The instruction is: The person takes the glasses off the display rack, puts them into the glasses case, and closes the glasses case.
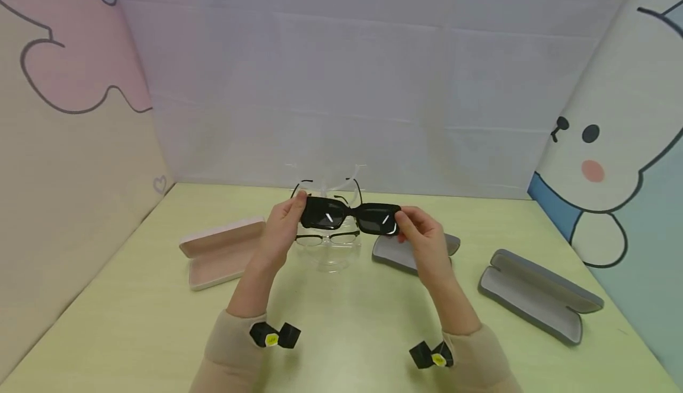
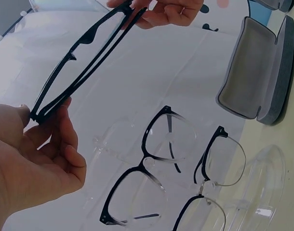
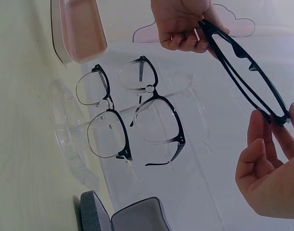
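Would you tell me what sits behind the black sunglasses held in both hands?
Behind the black sunglasses stands a clear display stand carrying two clear-lensed glasses. From the head view, the sunglasses cover most of the upper pair.

- The left hand is raised above the counter, thumb on top and fingers curled beneath, pinching one end of what it holds.
- The right hand mirrors it at the same height, thumb and fingertips pinched on the other end, palm turned inward.
- Both forearms reach forward from the body and angle toward each other, wrists slightly bent.
- Beige sleeves cover both forearms up to the wrists.
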Tool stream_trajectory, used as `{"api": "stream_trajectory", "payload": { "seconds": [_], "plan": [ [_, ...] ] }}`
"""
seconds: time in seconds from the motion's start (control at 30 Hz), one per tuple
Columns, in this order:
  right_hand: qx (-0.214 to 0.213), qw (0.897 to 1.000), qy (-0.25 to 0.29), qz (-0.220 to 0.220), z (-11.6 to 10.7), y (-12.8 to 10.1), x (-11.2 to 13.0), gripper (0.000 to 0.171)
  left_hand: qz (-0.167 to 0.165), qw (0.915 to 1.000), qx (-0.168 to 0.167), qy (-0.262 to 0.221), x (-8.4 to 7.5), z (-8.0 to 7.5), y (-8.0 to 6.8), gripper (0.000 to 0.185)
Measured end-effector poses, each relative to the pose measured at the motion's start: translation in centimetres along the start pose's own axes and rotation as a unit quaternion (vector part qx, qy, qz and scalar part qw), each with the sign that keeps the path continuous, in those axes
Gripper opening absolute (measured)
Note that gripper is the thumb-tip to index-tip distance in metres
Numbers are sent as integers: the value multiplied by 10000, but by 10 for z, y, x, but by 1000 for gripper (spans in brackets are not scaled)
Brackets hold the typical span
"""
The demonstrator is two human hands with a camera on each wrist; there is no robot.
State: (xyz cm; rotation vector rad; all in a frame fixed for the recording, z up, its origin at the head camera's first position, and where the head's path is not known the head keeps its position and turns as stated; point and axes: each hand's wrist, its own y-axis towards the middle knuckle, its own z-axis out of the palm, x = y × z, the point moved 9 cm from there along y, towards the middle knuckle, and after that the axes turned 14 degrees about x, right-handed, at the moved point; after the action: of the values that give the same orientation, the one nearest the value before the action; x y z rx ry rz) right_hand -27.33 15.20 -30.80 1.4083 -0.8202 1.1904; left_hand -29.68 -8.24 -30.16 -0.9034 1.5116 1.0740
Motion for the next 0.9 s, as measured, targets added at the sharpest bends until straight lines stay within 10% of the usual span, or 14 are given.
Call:
{"api": "stream_trajectory", "payload": {
  "seconds": [0.9],
  "plan": [
    [1149, 9919, -115, 533, 62, -7, -36, 27, -652, 9867, -96, 1484, 30, -63, -41, 40]
  ]
}}
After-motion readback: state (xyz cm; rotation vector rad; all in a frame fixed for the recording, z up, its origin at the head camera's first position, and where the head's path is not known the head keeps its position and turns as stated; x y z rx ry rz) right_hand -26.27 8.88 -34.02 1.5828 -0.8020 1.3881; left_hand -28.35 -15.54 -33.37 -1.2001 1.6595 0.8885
